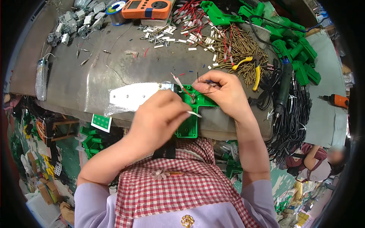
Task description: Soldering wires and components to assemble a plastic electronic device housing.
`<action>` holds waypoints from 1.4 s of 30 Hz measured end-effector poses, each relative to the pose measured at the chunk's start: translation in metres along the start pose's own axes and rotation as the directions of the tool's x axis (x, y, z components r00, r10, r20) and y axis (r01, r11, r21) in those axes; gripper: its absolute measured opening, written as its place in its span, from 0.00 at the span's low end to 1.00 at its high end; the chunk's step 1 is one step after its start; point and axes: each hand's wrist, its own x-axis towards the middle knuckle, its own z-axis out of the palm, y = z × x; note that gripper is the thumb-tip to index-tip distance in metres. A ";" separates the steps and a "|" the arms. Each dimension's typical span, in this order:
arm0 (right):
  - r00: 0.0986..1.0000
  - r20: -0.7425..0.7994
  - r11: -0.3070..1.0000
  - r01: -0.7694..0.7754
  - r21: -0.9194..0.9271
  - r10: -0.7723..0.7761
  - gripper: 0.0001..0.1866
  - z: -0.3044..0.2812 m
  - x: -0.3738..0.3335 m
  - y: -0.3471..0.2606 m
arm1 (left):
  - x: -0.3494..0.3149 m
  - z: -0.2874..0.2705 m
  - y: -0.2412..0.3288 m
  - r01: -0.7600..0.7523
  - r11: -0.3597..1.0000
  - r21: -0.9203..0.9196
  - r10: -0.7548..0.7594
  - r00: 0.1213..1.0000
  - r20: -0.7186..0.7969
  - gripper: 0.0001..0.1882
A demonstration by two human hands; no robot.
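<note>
A green plastic housing half (187, 128) lies at the table's near edge, between my hands. Red leads and a small metal part (192, 99) sit inside its upper portion. My left hand (161, 116) is closed over the housing's left side, with a thin white sleeve or strip (195, 113) sticking out from its fingertips. At the housing's upper right, my right hand (227, 91) pinches a thin dark wire (197, 77). Its fingertips partly hide that wire. A white-sleeved part with a red lead (177, 80) rises at the housing's upper left.
Brass rods (237, 47), white-ended red leads (190, 17) and more green housings (294, 49) lie at the back right. Yellow-handled pliers (257, 76) and a dark electric screwdriver (283, 89) lie nearer. An orange meter (147, 8) and solder spool (116, 15) stand behind.
</note>
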 end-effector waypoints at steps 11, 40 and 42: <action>0.999 0.031 0.991 0.045 -0.130 -0.042 0.09 0.016 -0.006 -0.003 | 0.021 -0.005 -0.022 0.496 0.647 -0.580 -0.481 0.855 0.194 0.08; 0.995 0.092 0.963 0.014 0.268 -0.040 0.10 -0.012 -0.002 0.003 | 0.030 0.000 -0.006 0.381 0.860 -0.339 -0.384 0.921 0.060 0.03; 0.993 0.105 0.961 0.031 0.273 -0.062 0.09 -0.012 0.000 0.003 | 0.030 0.001 -0.007 0.381 0.854 -0.353 -0.385 0.921 0.064 0.04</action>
